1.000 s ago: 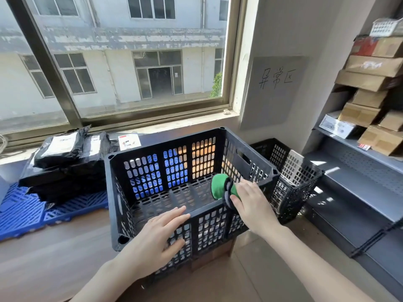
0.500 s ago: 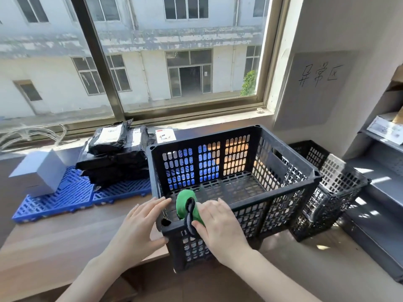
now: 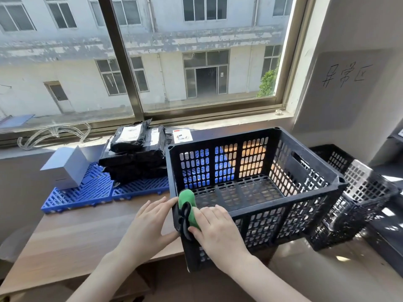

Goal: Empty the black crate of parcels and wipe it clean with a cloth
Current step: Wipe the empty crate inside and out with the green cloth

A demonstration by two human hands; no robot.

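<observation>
Here, from the head view, the black crate (image 3: 257,188) sits empty at the right end of the tabletop (image 3: 87,232), overhanging its front edge, with the parcels (image 3: 135,158) stacked near the back edge. The right hand (image 3: 214,231) pinches a green cloth (image 3: 188,207) onto the crate's near-left corner, while the left hand (image 3: 150,223), fingers spread, braces its side. Hard rubbing there could, I judge, tip the overhanging crate off the edge.

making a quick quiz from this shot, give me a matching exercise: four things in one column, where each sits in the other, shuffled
Things:
1. green cloth
2. black parcels
3. white box
4. left hand

Places:
A. stacked on the blue mat, left of the black crate
B. flat against the crate's outer left wall
C. on the crate's near left corner, under the right hand
D. far left on the blue mat

Pairs: 1-C, 2-A, 3-D, 4-B
</observation>
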